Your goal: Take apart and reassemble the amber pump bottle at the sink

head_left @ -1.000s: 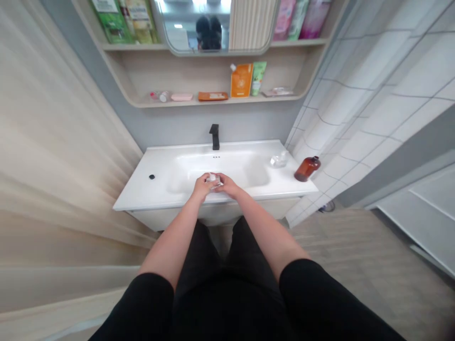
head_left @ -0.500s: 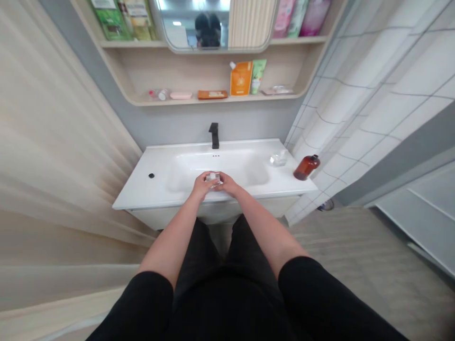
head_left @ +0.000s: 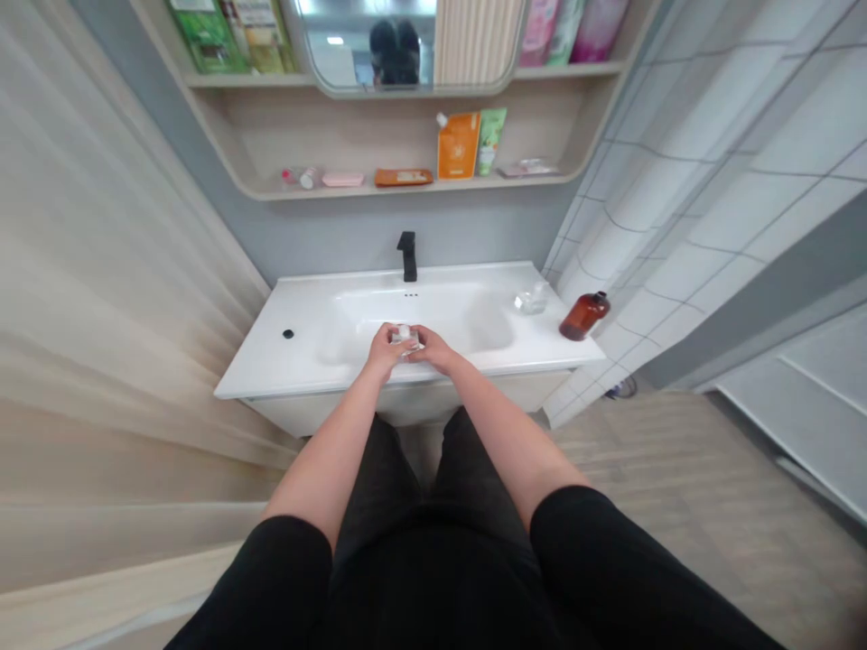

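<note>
Grasping a small clear bottle (head_left: 405,337) in both the left grip (head_left: 386,352) and right grip (head_left: 432,350), fingers closed around its body, over the front of the white washbasin (head_left: 420,311); contact with the ceramic hidden. Sound practice for small glass: two-handed hold, wrists low, kept close above the basin. Further right on the bench (head_left: 548,338), well apart from both grips: an amber bottle (head_left: 584,316) and a clear glass object (head_left: 532,302).
</note>
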`<state>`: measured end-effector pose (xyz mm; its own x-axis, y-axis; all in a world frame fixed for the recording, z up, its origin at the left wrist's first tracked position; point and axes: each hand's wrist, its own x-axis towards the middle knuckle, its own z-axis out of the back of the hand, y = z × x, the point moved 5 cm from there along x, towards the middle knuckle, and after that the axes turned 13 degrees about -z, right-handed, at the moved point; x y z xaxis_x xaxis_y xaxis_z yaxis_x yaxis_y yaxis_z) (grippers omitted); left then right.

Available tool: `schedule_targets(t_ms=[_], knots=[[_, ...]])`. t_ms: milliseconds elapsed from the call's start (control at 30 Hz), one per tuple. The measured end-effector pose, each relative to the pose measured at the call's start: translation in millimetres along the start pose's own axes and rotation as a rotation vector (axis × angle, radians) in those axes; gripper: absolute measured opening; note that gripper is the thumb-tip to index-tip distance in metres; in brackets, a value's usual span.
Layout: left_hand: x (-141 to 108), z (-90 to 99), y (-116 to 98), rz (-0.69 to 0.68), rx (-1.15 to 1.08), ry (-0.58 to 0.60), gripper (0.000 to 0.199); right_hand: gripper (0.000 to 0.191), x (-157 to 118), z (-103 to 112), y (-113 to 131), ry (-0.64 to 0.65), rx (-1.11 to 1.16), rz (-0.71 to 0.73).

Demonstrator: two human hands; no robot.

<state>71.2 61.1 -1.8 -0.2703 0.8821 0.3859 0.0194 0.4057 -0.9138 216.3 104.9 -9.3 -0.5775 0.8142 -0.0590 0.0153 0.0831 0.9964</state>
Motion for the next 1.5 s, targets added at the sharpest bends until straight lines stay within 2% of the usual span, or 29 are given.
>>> schedule_targets(t_ms=[133,267,367,500,600,700,867,967,1133,1500], knots=[[-0.5,-0.8,1.4,0.010,-0.005,0.015,0.055,0.071,0.8,0.8,-1.5,-0.023,0.011,-0.010],[0.8,2.7,-0.5,-0.032,0.021,-0.034,0.054,0.069,1.2,0.0,-1.0,-0.019,0.002,-0.008],[1.2,1.4,-0.1,-0.037,0.016,-0.003,0.056,0.069,0.2,-0.7,-0.1,-0.007,-0.005,-0.007],[-1.0,0.9,-1.4,-0.050,0.022,-0.002,0.048,0.068,0.1,0.6,-1.2,-0.016,-0.035,-0.006],[1.5,6.8,-12.9,-0.115,0.104,-0.044,0.040,0.068,2.2,3.3,-3.9,-0.054,-0.057,-0.019],[12.9,16.4,-35.3,-0.180,0.248,-0.028,0.030,0.070,3.9,2.6,-5.1,-0.034,-0.052,-0.027],[38.3,22.1,-80.8,-0.316,0.479,0.176,0.038,0.073,1.3,1.9,-4.1,-0.038,-0.042,-0.063],[44.8,18.6,-97.9,-0.359,0.549,0.250,0.035,0.074,-0.8,1.0,-3.1,-0.027,-0.022,-0.076],[42.4,12.3,-107.5,-0.361,0.570,0.255,0.034,0.075,0.2,0.9,-4.2,-0.035,-0.009,-0.080],[36.6,12.9,-110.4,-0.333,0.522,0.190,0.035,0.069,-2.9,-0.3,0.9,-0.028,-0.050,-0.065]])
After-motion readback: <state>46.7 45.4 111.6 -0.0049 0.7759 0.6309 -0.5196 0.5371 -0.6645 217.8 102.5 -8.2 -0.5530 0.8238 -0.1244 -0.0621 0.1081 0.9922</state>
